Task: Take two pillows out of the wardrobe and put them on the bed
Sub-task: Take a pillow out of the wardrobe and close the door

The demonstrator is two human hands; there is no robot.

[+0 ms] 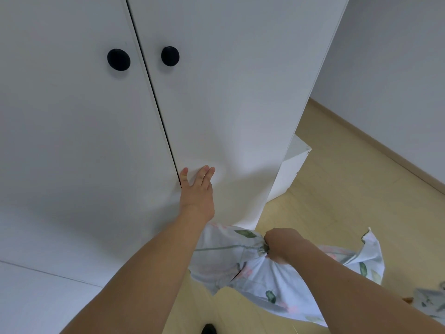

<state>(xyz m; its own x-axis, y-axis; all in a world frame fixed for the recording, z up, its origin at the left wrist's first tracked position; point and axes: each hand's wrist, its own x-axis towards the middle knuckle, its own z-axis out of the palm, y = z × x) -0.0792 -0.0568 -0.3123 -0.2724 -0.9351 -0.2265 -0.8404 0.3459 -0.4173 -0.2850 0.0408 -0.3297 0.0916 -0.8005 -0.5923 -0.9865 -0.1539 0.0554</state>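
A white wardrobe [216, 92] with two doors and two round black knobs [170, 56] fills the upper left; both doors look closed, with a thin dark gap between them. My left hand [197, 186] lies flat against the right door low down, fingers spread beside the gap. My right hand [281, 244] is clenched on a bunched corner of a pillow [228, 261] in a pale floral case, which hangs in front of me at the lower centre. Whether it is one pillow or two, I cannot tell.
A low white unit [291, 169] stands against the wardrobe's right side. Pale wood floor [349, 189] stretches right to a white wall with a skirting board. More floral fabric [431, 302] shows at the lower right edge. A dark shoe tip [209, 329] sits at the bottom.
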